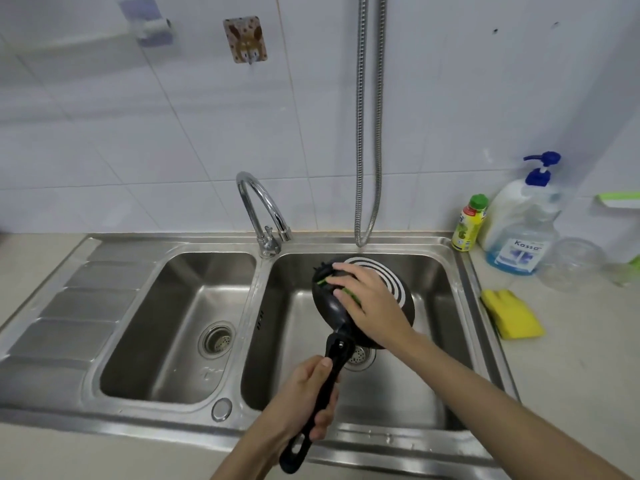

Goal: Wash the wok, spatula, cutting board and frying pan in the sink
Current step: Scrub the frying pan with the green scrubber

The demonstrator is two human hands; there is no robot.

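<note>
Head view, looking down at a double-bowl stainless steel sink (460, 344) set in a beige desk (568, 382). Black frying pan (403, 308) with white concentric rings on its base is held upside down and tilted over the right bowl, above the drain. Left hand (306, 393) wraps the pan's long black handle (329, 382), fingers and thumb curled round it near mid-length. Right hand (369, 301) lies on the pan's underside, fingers fairly straight, pressing a green scouring pad (349, 293) against the base near the handle joint; only slivers of the pad show between the fingers. Chrome gooseneck tap (263, 211) stands between the bowls, spout turned toward the right bowl; whether water runs, cannot tell. Left bowl holds only its strainer. On the desk right of the sink: a folded yellow cloth (512, 315), a small yellow bottle with green cap (470, 223), a clear pump bottle of blue liquid (523, 230), a clear glass jar (571, 268).
</note>
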